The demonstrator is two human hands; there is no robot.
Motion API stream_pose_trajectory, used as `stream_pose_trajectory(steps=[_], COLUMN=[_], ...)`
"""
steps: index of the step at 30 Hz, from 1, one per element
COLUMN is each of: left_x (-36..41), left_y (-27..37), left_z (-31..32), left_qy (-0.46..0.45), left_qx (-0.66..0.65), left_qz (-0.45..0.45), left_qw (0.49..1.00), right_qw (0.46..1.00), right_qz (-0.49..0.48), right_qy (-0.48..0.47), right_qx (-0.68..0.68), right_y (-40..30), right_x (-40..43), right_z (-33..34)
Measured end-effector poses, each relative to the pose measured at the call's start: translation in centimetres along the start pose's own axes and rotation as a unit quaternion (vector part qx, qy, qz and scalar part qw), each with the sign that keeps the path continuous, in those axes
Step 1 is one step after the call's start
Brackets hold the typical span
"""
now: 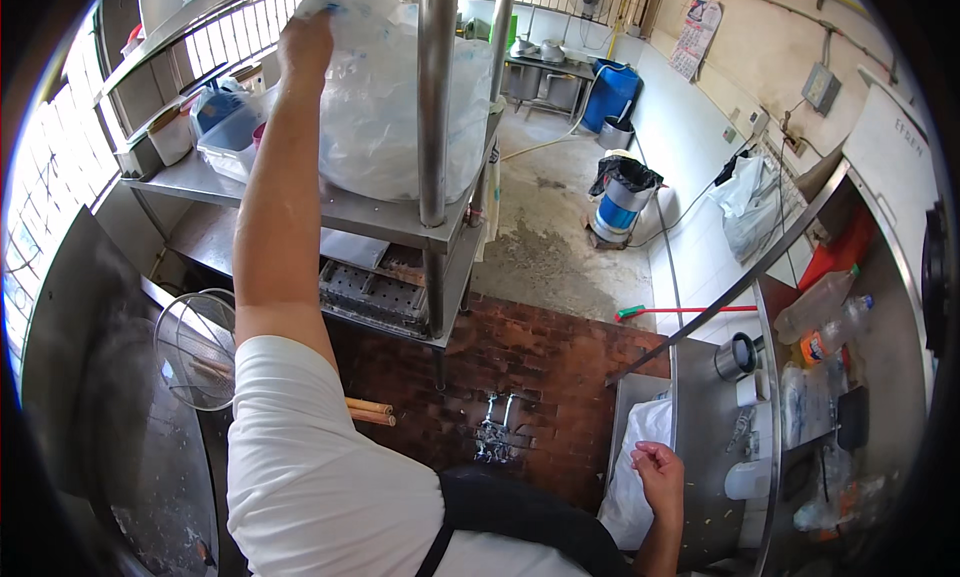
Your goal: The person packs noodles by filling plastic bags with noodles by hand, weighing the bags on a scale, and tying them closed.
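My left hand (pixel 306 41) is raised at the end of my outstretched arm, its fingers closed on the upper part of a large translucent plastic bag (pixel 375 112). The bag bulges with clear plastic and rests on the upper steel shelf (pixel 360 217), behind a round metal post. Low on the right, my right hand (pixel 658 464) hangs with its fingers loosely curled and nothing visible in it. Beside it lies a white sack (pixel 637 457) in a metal bin or recess.
A wire skimmer (pixel 196 352) lies by the steaming vat (pixel 150 442) at left. Wooden handles (pixel 371 412) jut out past my sleeve. Plastic tubs (pixel 229 146) share the shelf. At right are a steel counter (pixel 705 442), bottles (pixel 821 337) and a red-handled brush (pixel 630 313).
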State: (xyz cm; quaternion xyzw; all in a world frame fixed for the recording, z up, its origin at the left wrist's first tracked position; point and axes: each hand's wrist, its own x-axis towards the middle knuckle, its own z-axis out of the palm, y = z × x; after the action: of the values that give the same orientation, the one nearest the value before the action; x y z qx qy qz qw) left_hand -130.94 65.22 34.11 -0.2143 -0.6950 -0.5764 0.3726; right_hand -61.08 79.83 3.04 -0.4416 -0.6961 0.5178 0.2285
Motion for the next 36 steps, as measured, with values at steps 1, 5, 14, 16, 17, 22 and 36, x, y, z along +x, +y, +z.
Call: stream_pose_trajectory(steps=[1,5,14,16,17,22,36], left_x=[-1.3,-0.4,-1.0,-1.4,-2.6,-0.4,-13.9], left_y=[1.2,-4.3,-4.6,-4.7,-5.2,-5.9,-7.7], left_z=[-1.2,-3.8,-5.5,-5.3,-5.3,-3.5,-12.3], left_qy=[0.028,0.135,0.057,0.044,0.033,-0.017,-0.159], left_qx=[-0.129,-0.563,-0.642,-0.646,-0.647,-0.643,-0.609], left_qz=[-0.053,-0.156,-0.096,-0.101,-0.105,-0.112,-0.134], left_qw=[0.99,0.8,0.758,0.756,0.754,0.757,0.765], right_qw=[1.0,0.999,0.998,0.998,0.997,0.99,0.883], right_qz=[-0.004,-0.022,-0.032,-0.048,-0.065,-0.12,-0.391], right_qy=[-0.002,-0.023,-0.044,-0.043,-0.045,-0.071,-0.205], right_qx=[0.0,-0.009,-0.027,-0.023,-0.019,0.004,0.158], right_y=[0.2,0.0,-1.5,-2.4,-3.0,-9.0,-32.8], right_x=[0.2,0.5,0.1,0.9,1.4,4.2,9.4], right_z=[0.2,1.3,1.6,1.6,1.5,2.7,18.2])
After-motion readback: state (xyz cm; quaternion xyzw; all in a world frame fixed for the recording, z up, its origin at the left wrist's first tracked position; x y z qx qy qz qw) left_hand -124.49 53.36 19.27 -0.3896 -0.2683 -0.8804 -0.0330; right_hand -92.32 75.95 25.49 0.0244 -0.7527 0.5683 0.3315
